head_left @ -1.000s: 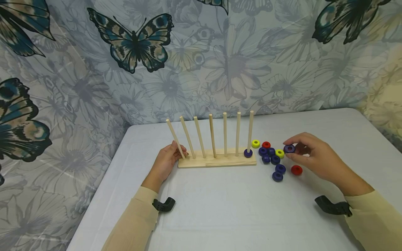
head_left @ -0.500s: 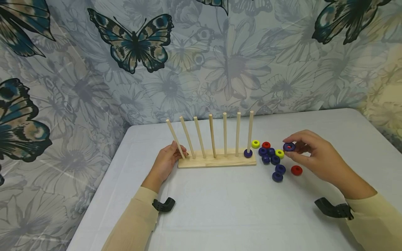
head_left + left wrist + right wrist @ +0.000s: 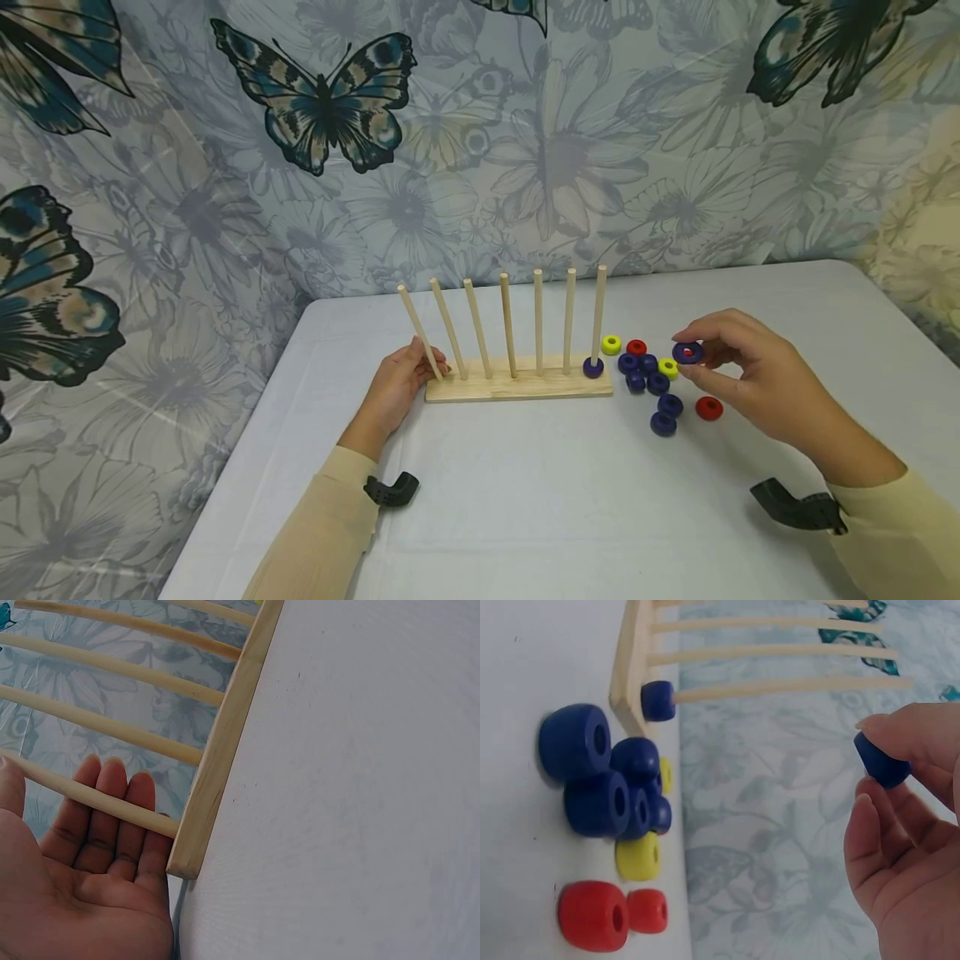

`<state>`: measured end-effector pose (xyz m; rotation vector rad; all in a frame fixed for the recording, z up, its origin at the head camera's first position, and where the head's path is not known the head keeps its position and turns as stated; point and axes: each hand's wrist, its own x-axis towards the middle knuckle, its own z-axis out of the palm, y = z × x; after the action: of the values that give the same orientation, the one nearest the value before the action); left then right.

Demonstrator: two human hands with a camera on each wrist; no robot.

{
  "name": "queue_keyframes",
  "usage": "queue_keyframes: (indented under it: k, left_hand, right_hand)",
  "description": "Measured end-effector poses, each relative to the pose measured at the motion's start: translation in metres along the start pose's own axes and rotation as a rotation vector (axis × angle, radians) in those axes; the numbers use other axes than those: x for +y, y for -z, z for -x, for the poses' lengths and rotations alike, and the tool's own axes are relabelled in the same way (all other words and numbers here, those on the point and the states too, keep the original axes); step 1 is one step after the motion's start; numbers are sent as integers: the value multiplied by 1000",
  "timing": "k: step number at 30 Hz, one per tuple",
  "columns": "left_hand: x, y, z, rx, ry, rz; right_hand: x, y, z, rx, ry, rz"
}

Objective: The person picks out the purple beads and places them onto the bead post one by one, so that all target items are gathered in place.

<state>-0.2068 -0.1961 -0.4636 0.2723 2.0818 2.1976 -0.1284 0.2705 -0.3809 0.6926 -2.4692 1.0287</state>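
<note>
Dark blue bead (image 3: 687, 353) is pinched between the thumb and fingertips of my right hand (image 3: 757, 375), raised just above the loose beads. In the right wrist view this blue bead (image 3: 885, 761) hangs apart from the pile, its hole turned away. A wooden peg rack (image 3: 517, 387) stands on the table, its pegs upright or leaning a little left. My left hand (image 3: 393, 383) holds its leftmost peg (image 3: 97, 799), fingers behind it and thumb on the other side. At the base of the rightmost peg sits one blue bead (image 3: 592, 367).
Right of the rack lie several loose blue beads (image 3: 657, 383), a yellow bead (image 3: 611, 344), another yellow bead beside the pile, a red bead (image 3: 708, 408) nearer me and a second red bead (image 3: 636, 347) behind. Past the white table (image 3: 525, 500) rises a butterfly-patterned backdrop (image 3: 562, 150).
My right hand has lifted the blue bead slightly and brought it a touch to the left. The left hand and the rack have stayed in place.
</note>
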Motion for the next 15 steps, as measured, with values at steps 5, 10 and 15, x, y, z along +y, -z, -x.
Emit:
queue_keyframes:
  k: [5, 10, 15]
  left_hand:
    - [0, 1, 1, 6, 2, 12]
    - [1, 1, 2, 3, 2, 14]
    - [0, 1, 0, -3, -8, 13]
  right_hand:
    - [-9, 0, -1, 8, 29, -2]
    - [-15, -2, -2, 25, 77, -40]
    - [-24, -4, -2, 45, 112, -59]
